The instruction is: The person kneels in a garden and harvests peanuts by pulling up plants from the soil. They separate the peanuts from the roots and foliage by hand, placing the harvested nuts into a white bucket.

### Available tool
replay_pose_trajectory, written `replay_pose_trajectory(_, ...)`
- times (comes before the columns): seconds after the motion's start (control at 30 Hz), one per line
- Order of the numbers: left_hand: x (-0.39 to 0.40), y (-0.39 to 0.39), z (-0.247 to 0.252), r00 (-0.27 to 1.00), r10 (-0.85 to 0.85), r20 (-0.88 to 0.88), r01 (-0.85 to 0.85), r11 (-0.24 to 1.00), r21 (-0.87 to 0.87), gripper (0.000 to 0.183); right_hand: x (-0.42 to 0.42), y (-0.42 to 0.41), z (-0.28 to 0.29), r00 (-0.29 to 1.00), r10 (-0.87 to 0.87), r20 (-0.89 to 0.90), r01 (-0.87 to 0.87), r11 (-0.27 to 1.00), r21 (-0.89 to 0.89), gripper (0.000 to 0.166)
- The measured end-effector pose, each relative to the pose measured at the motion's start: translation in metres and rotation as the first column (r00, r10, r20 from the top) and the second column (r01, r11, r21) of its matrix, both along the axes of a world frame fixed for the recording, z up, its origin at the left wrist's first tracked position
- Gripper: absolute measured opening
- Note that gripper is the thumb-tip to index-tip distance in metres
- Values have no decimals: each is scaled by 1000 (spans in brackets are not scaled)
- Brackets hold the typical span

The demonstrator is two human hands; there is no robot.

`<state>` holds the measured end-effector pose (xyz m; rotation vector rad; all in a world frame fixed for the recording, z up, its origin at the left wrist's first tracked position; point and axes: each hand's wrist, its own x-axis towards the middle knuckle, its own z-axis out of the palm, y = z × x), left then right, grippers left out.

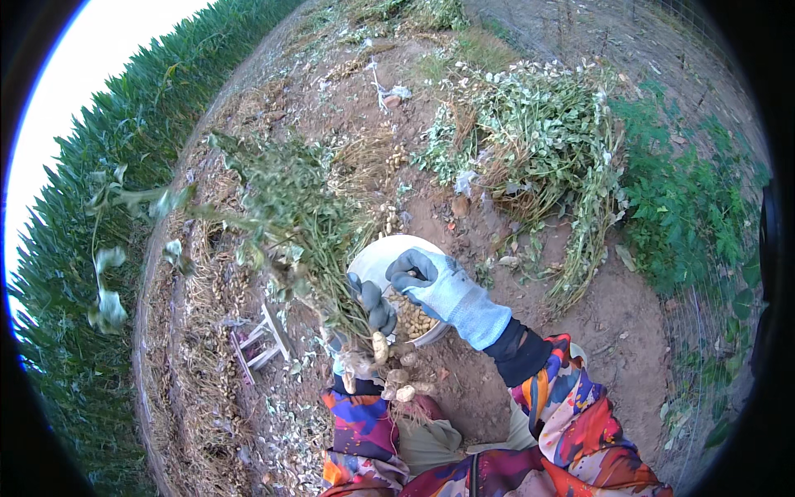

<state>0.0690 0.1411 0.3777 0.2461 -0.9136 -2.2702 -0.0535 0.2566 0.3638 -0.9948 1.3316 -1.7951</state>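
My left hand [374, 307], in a grey-coated work glove, grips a bundle of peanut plants [304, 230] by the stems. Their leafy tops spread to the upper left. Pale peanut pods [405, 392] and roots hang at the near end, over my left cuff. Above the white bucket [372, 251] is my gloved right hand [422, 276], its fingers curled inward. A small brownish spot shows between its thumb and fingers; whether that is a held pod is unclear. Loose peanuts [413, 318] lie inside the bucket, partly hidden by both hands.
A small wooden stool [264, 345] rests on its side at the left, by rows of uprooted peanut plants [205, 373]. A heap of leafy peanut plants [540, 136] lies ahead right. Tall green crops [81, 248] border the left; wire netting [702, 348] and green weeds [683, 186] the right.
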Motion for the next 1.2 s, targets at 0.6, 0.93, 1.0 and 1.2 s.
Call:
replay_pose_trajectory(0.6,2,-6,-5,999,32,-3,-32,999,18,66,-53,-13,-18,732,-260,629,360,932,-33,15)
replay_pose_trajectory(0.93,-3,-14,4,998,3,-56,-7,998,-65,70,2,-10,-24,863,438,252,-470,879,84,57)
replay_pose_trajectory(1.0,-9,-25,-1,966,-209,-150,193,974,-117,72,6,-12,-5,866,448,221,-494,837,237,61)
replay_pose_trajectory(1.2,-8,-33,-23,993,-117,21,119,989,-86,82,11,-18,-14,944,272,186,-297,947,124,44)
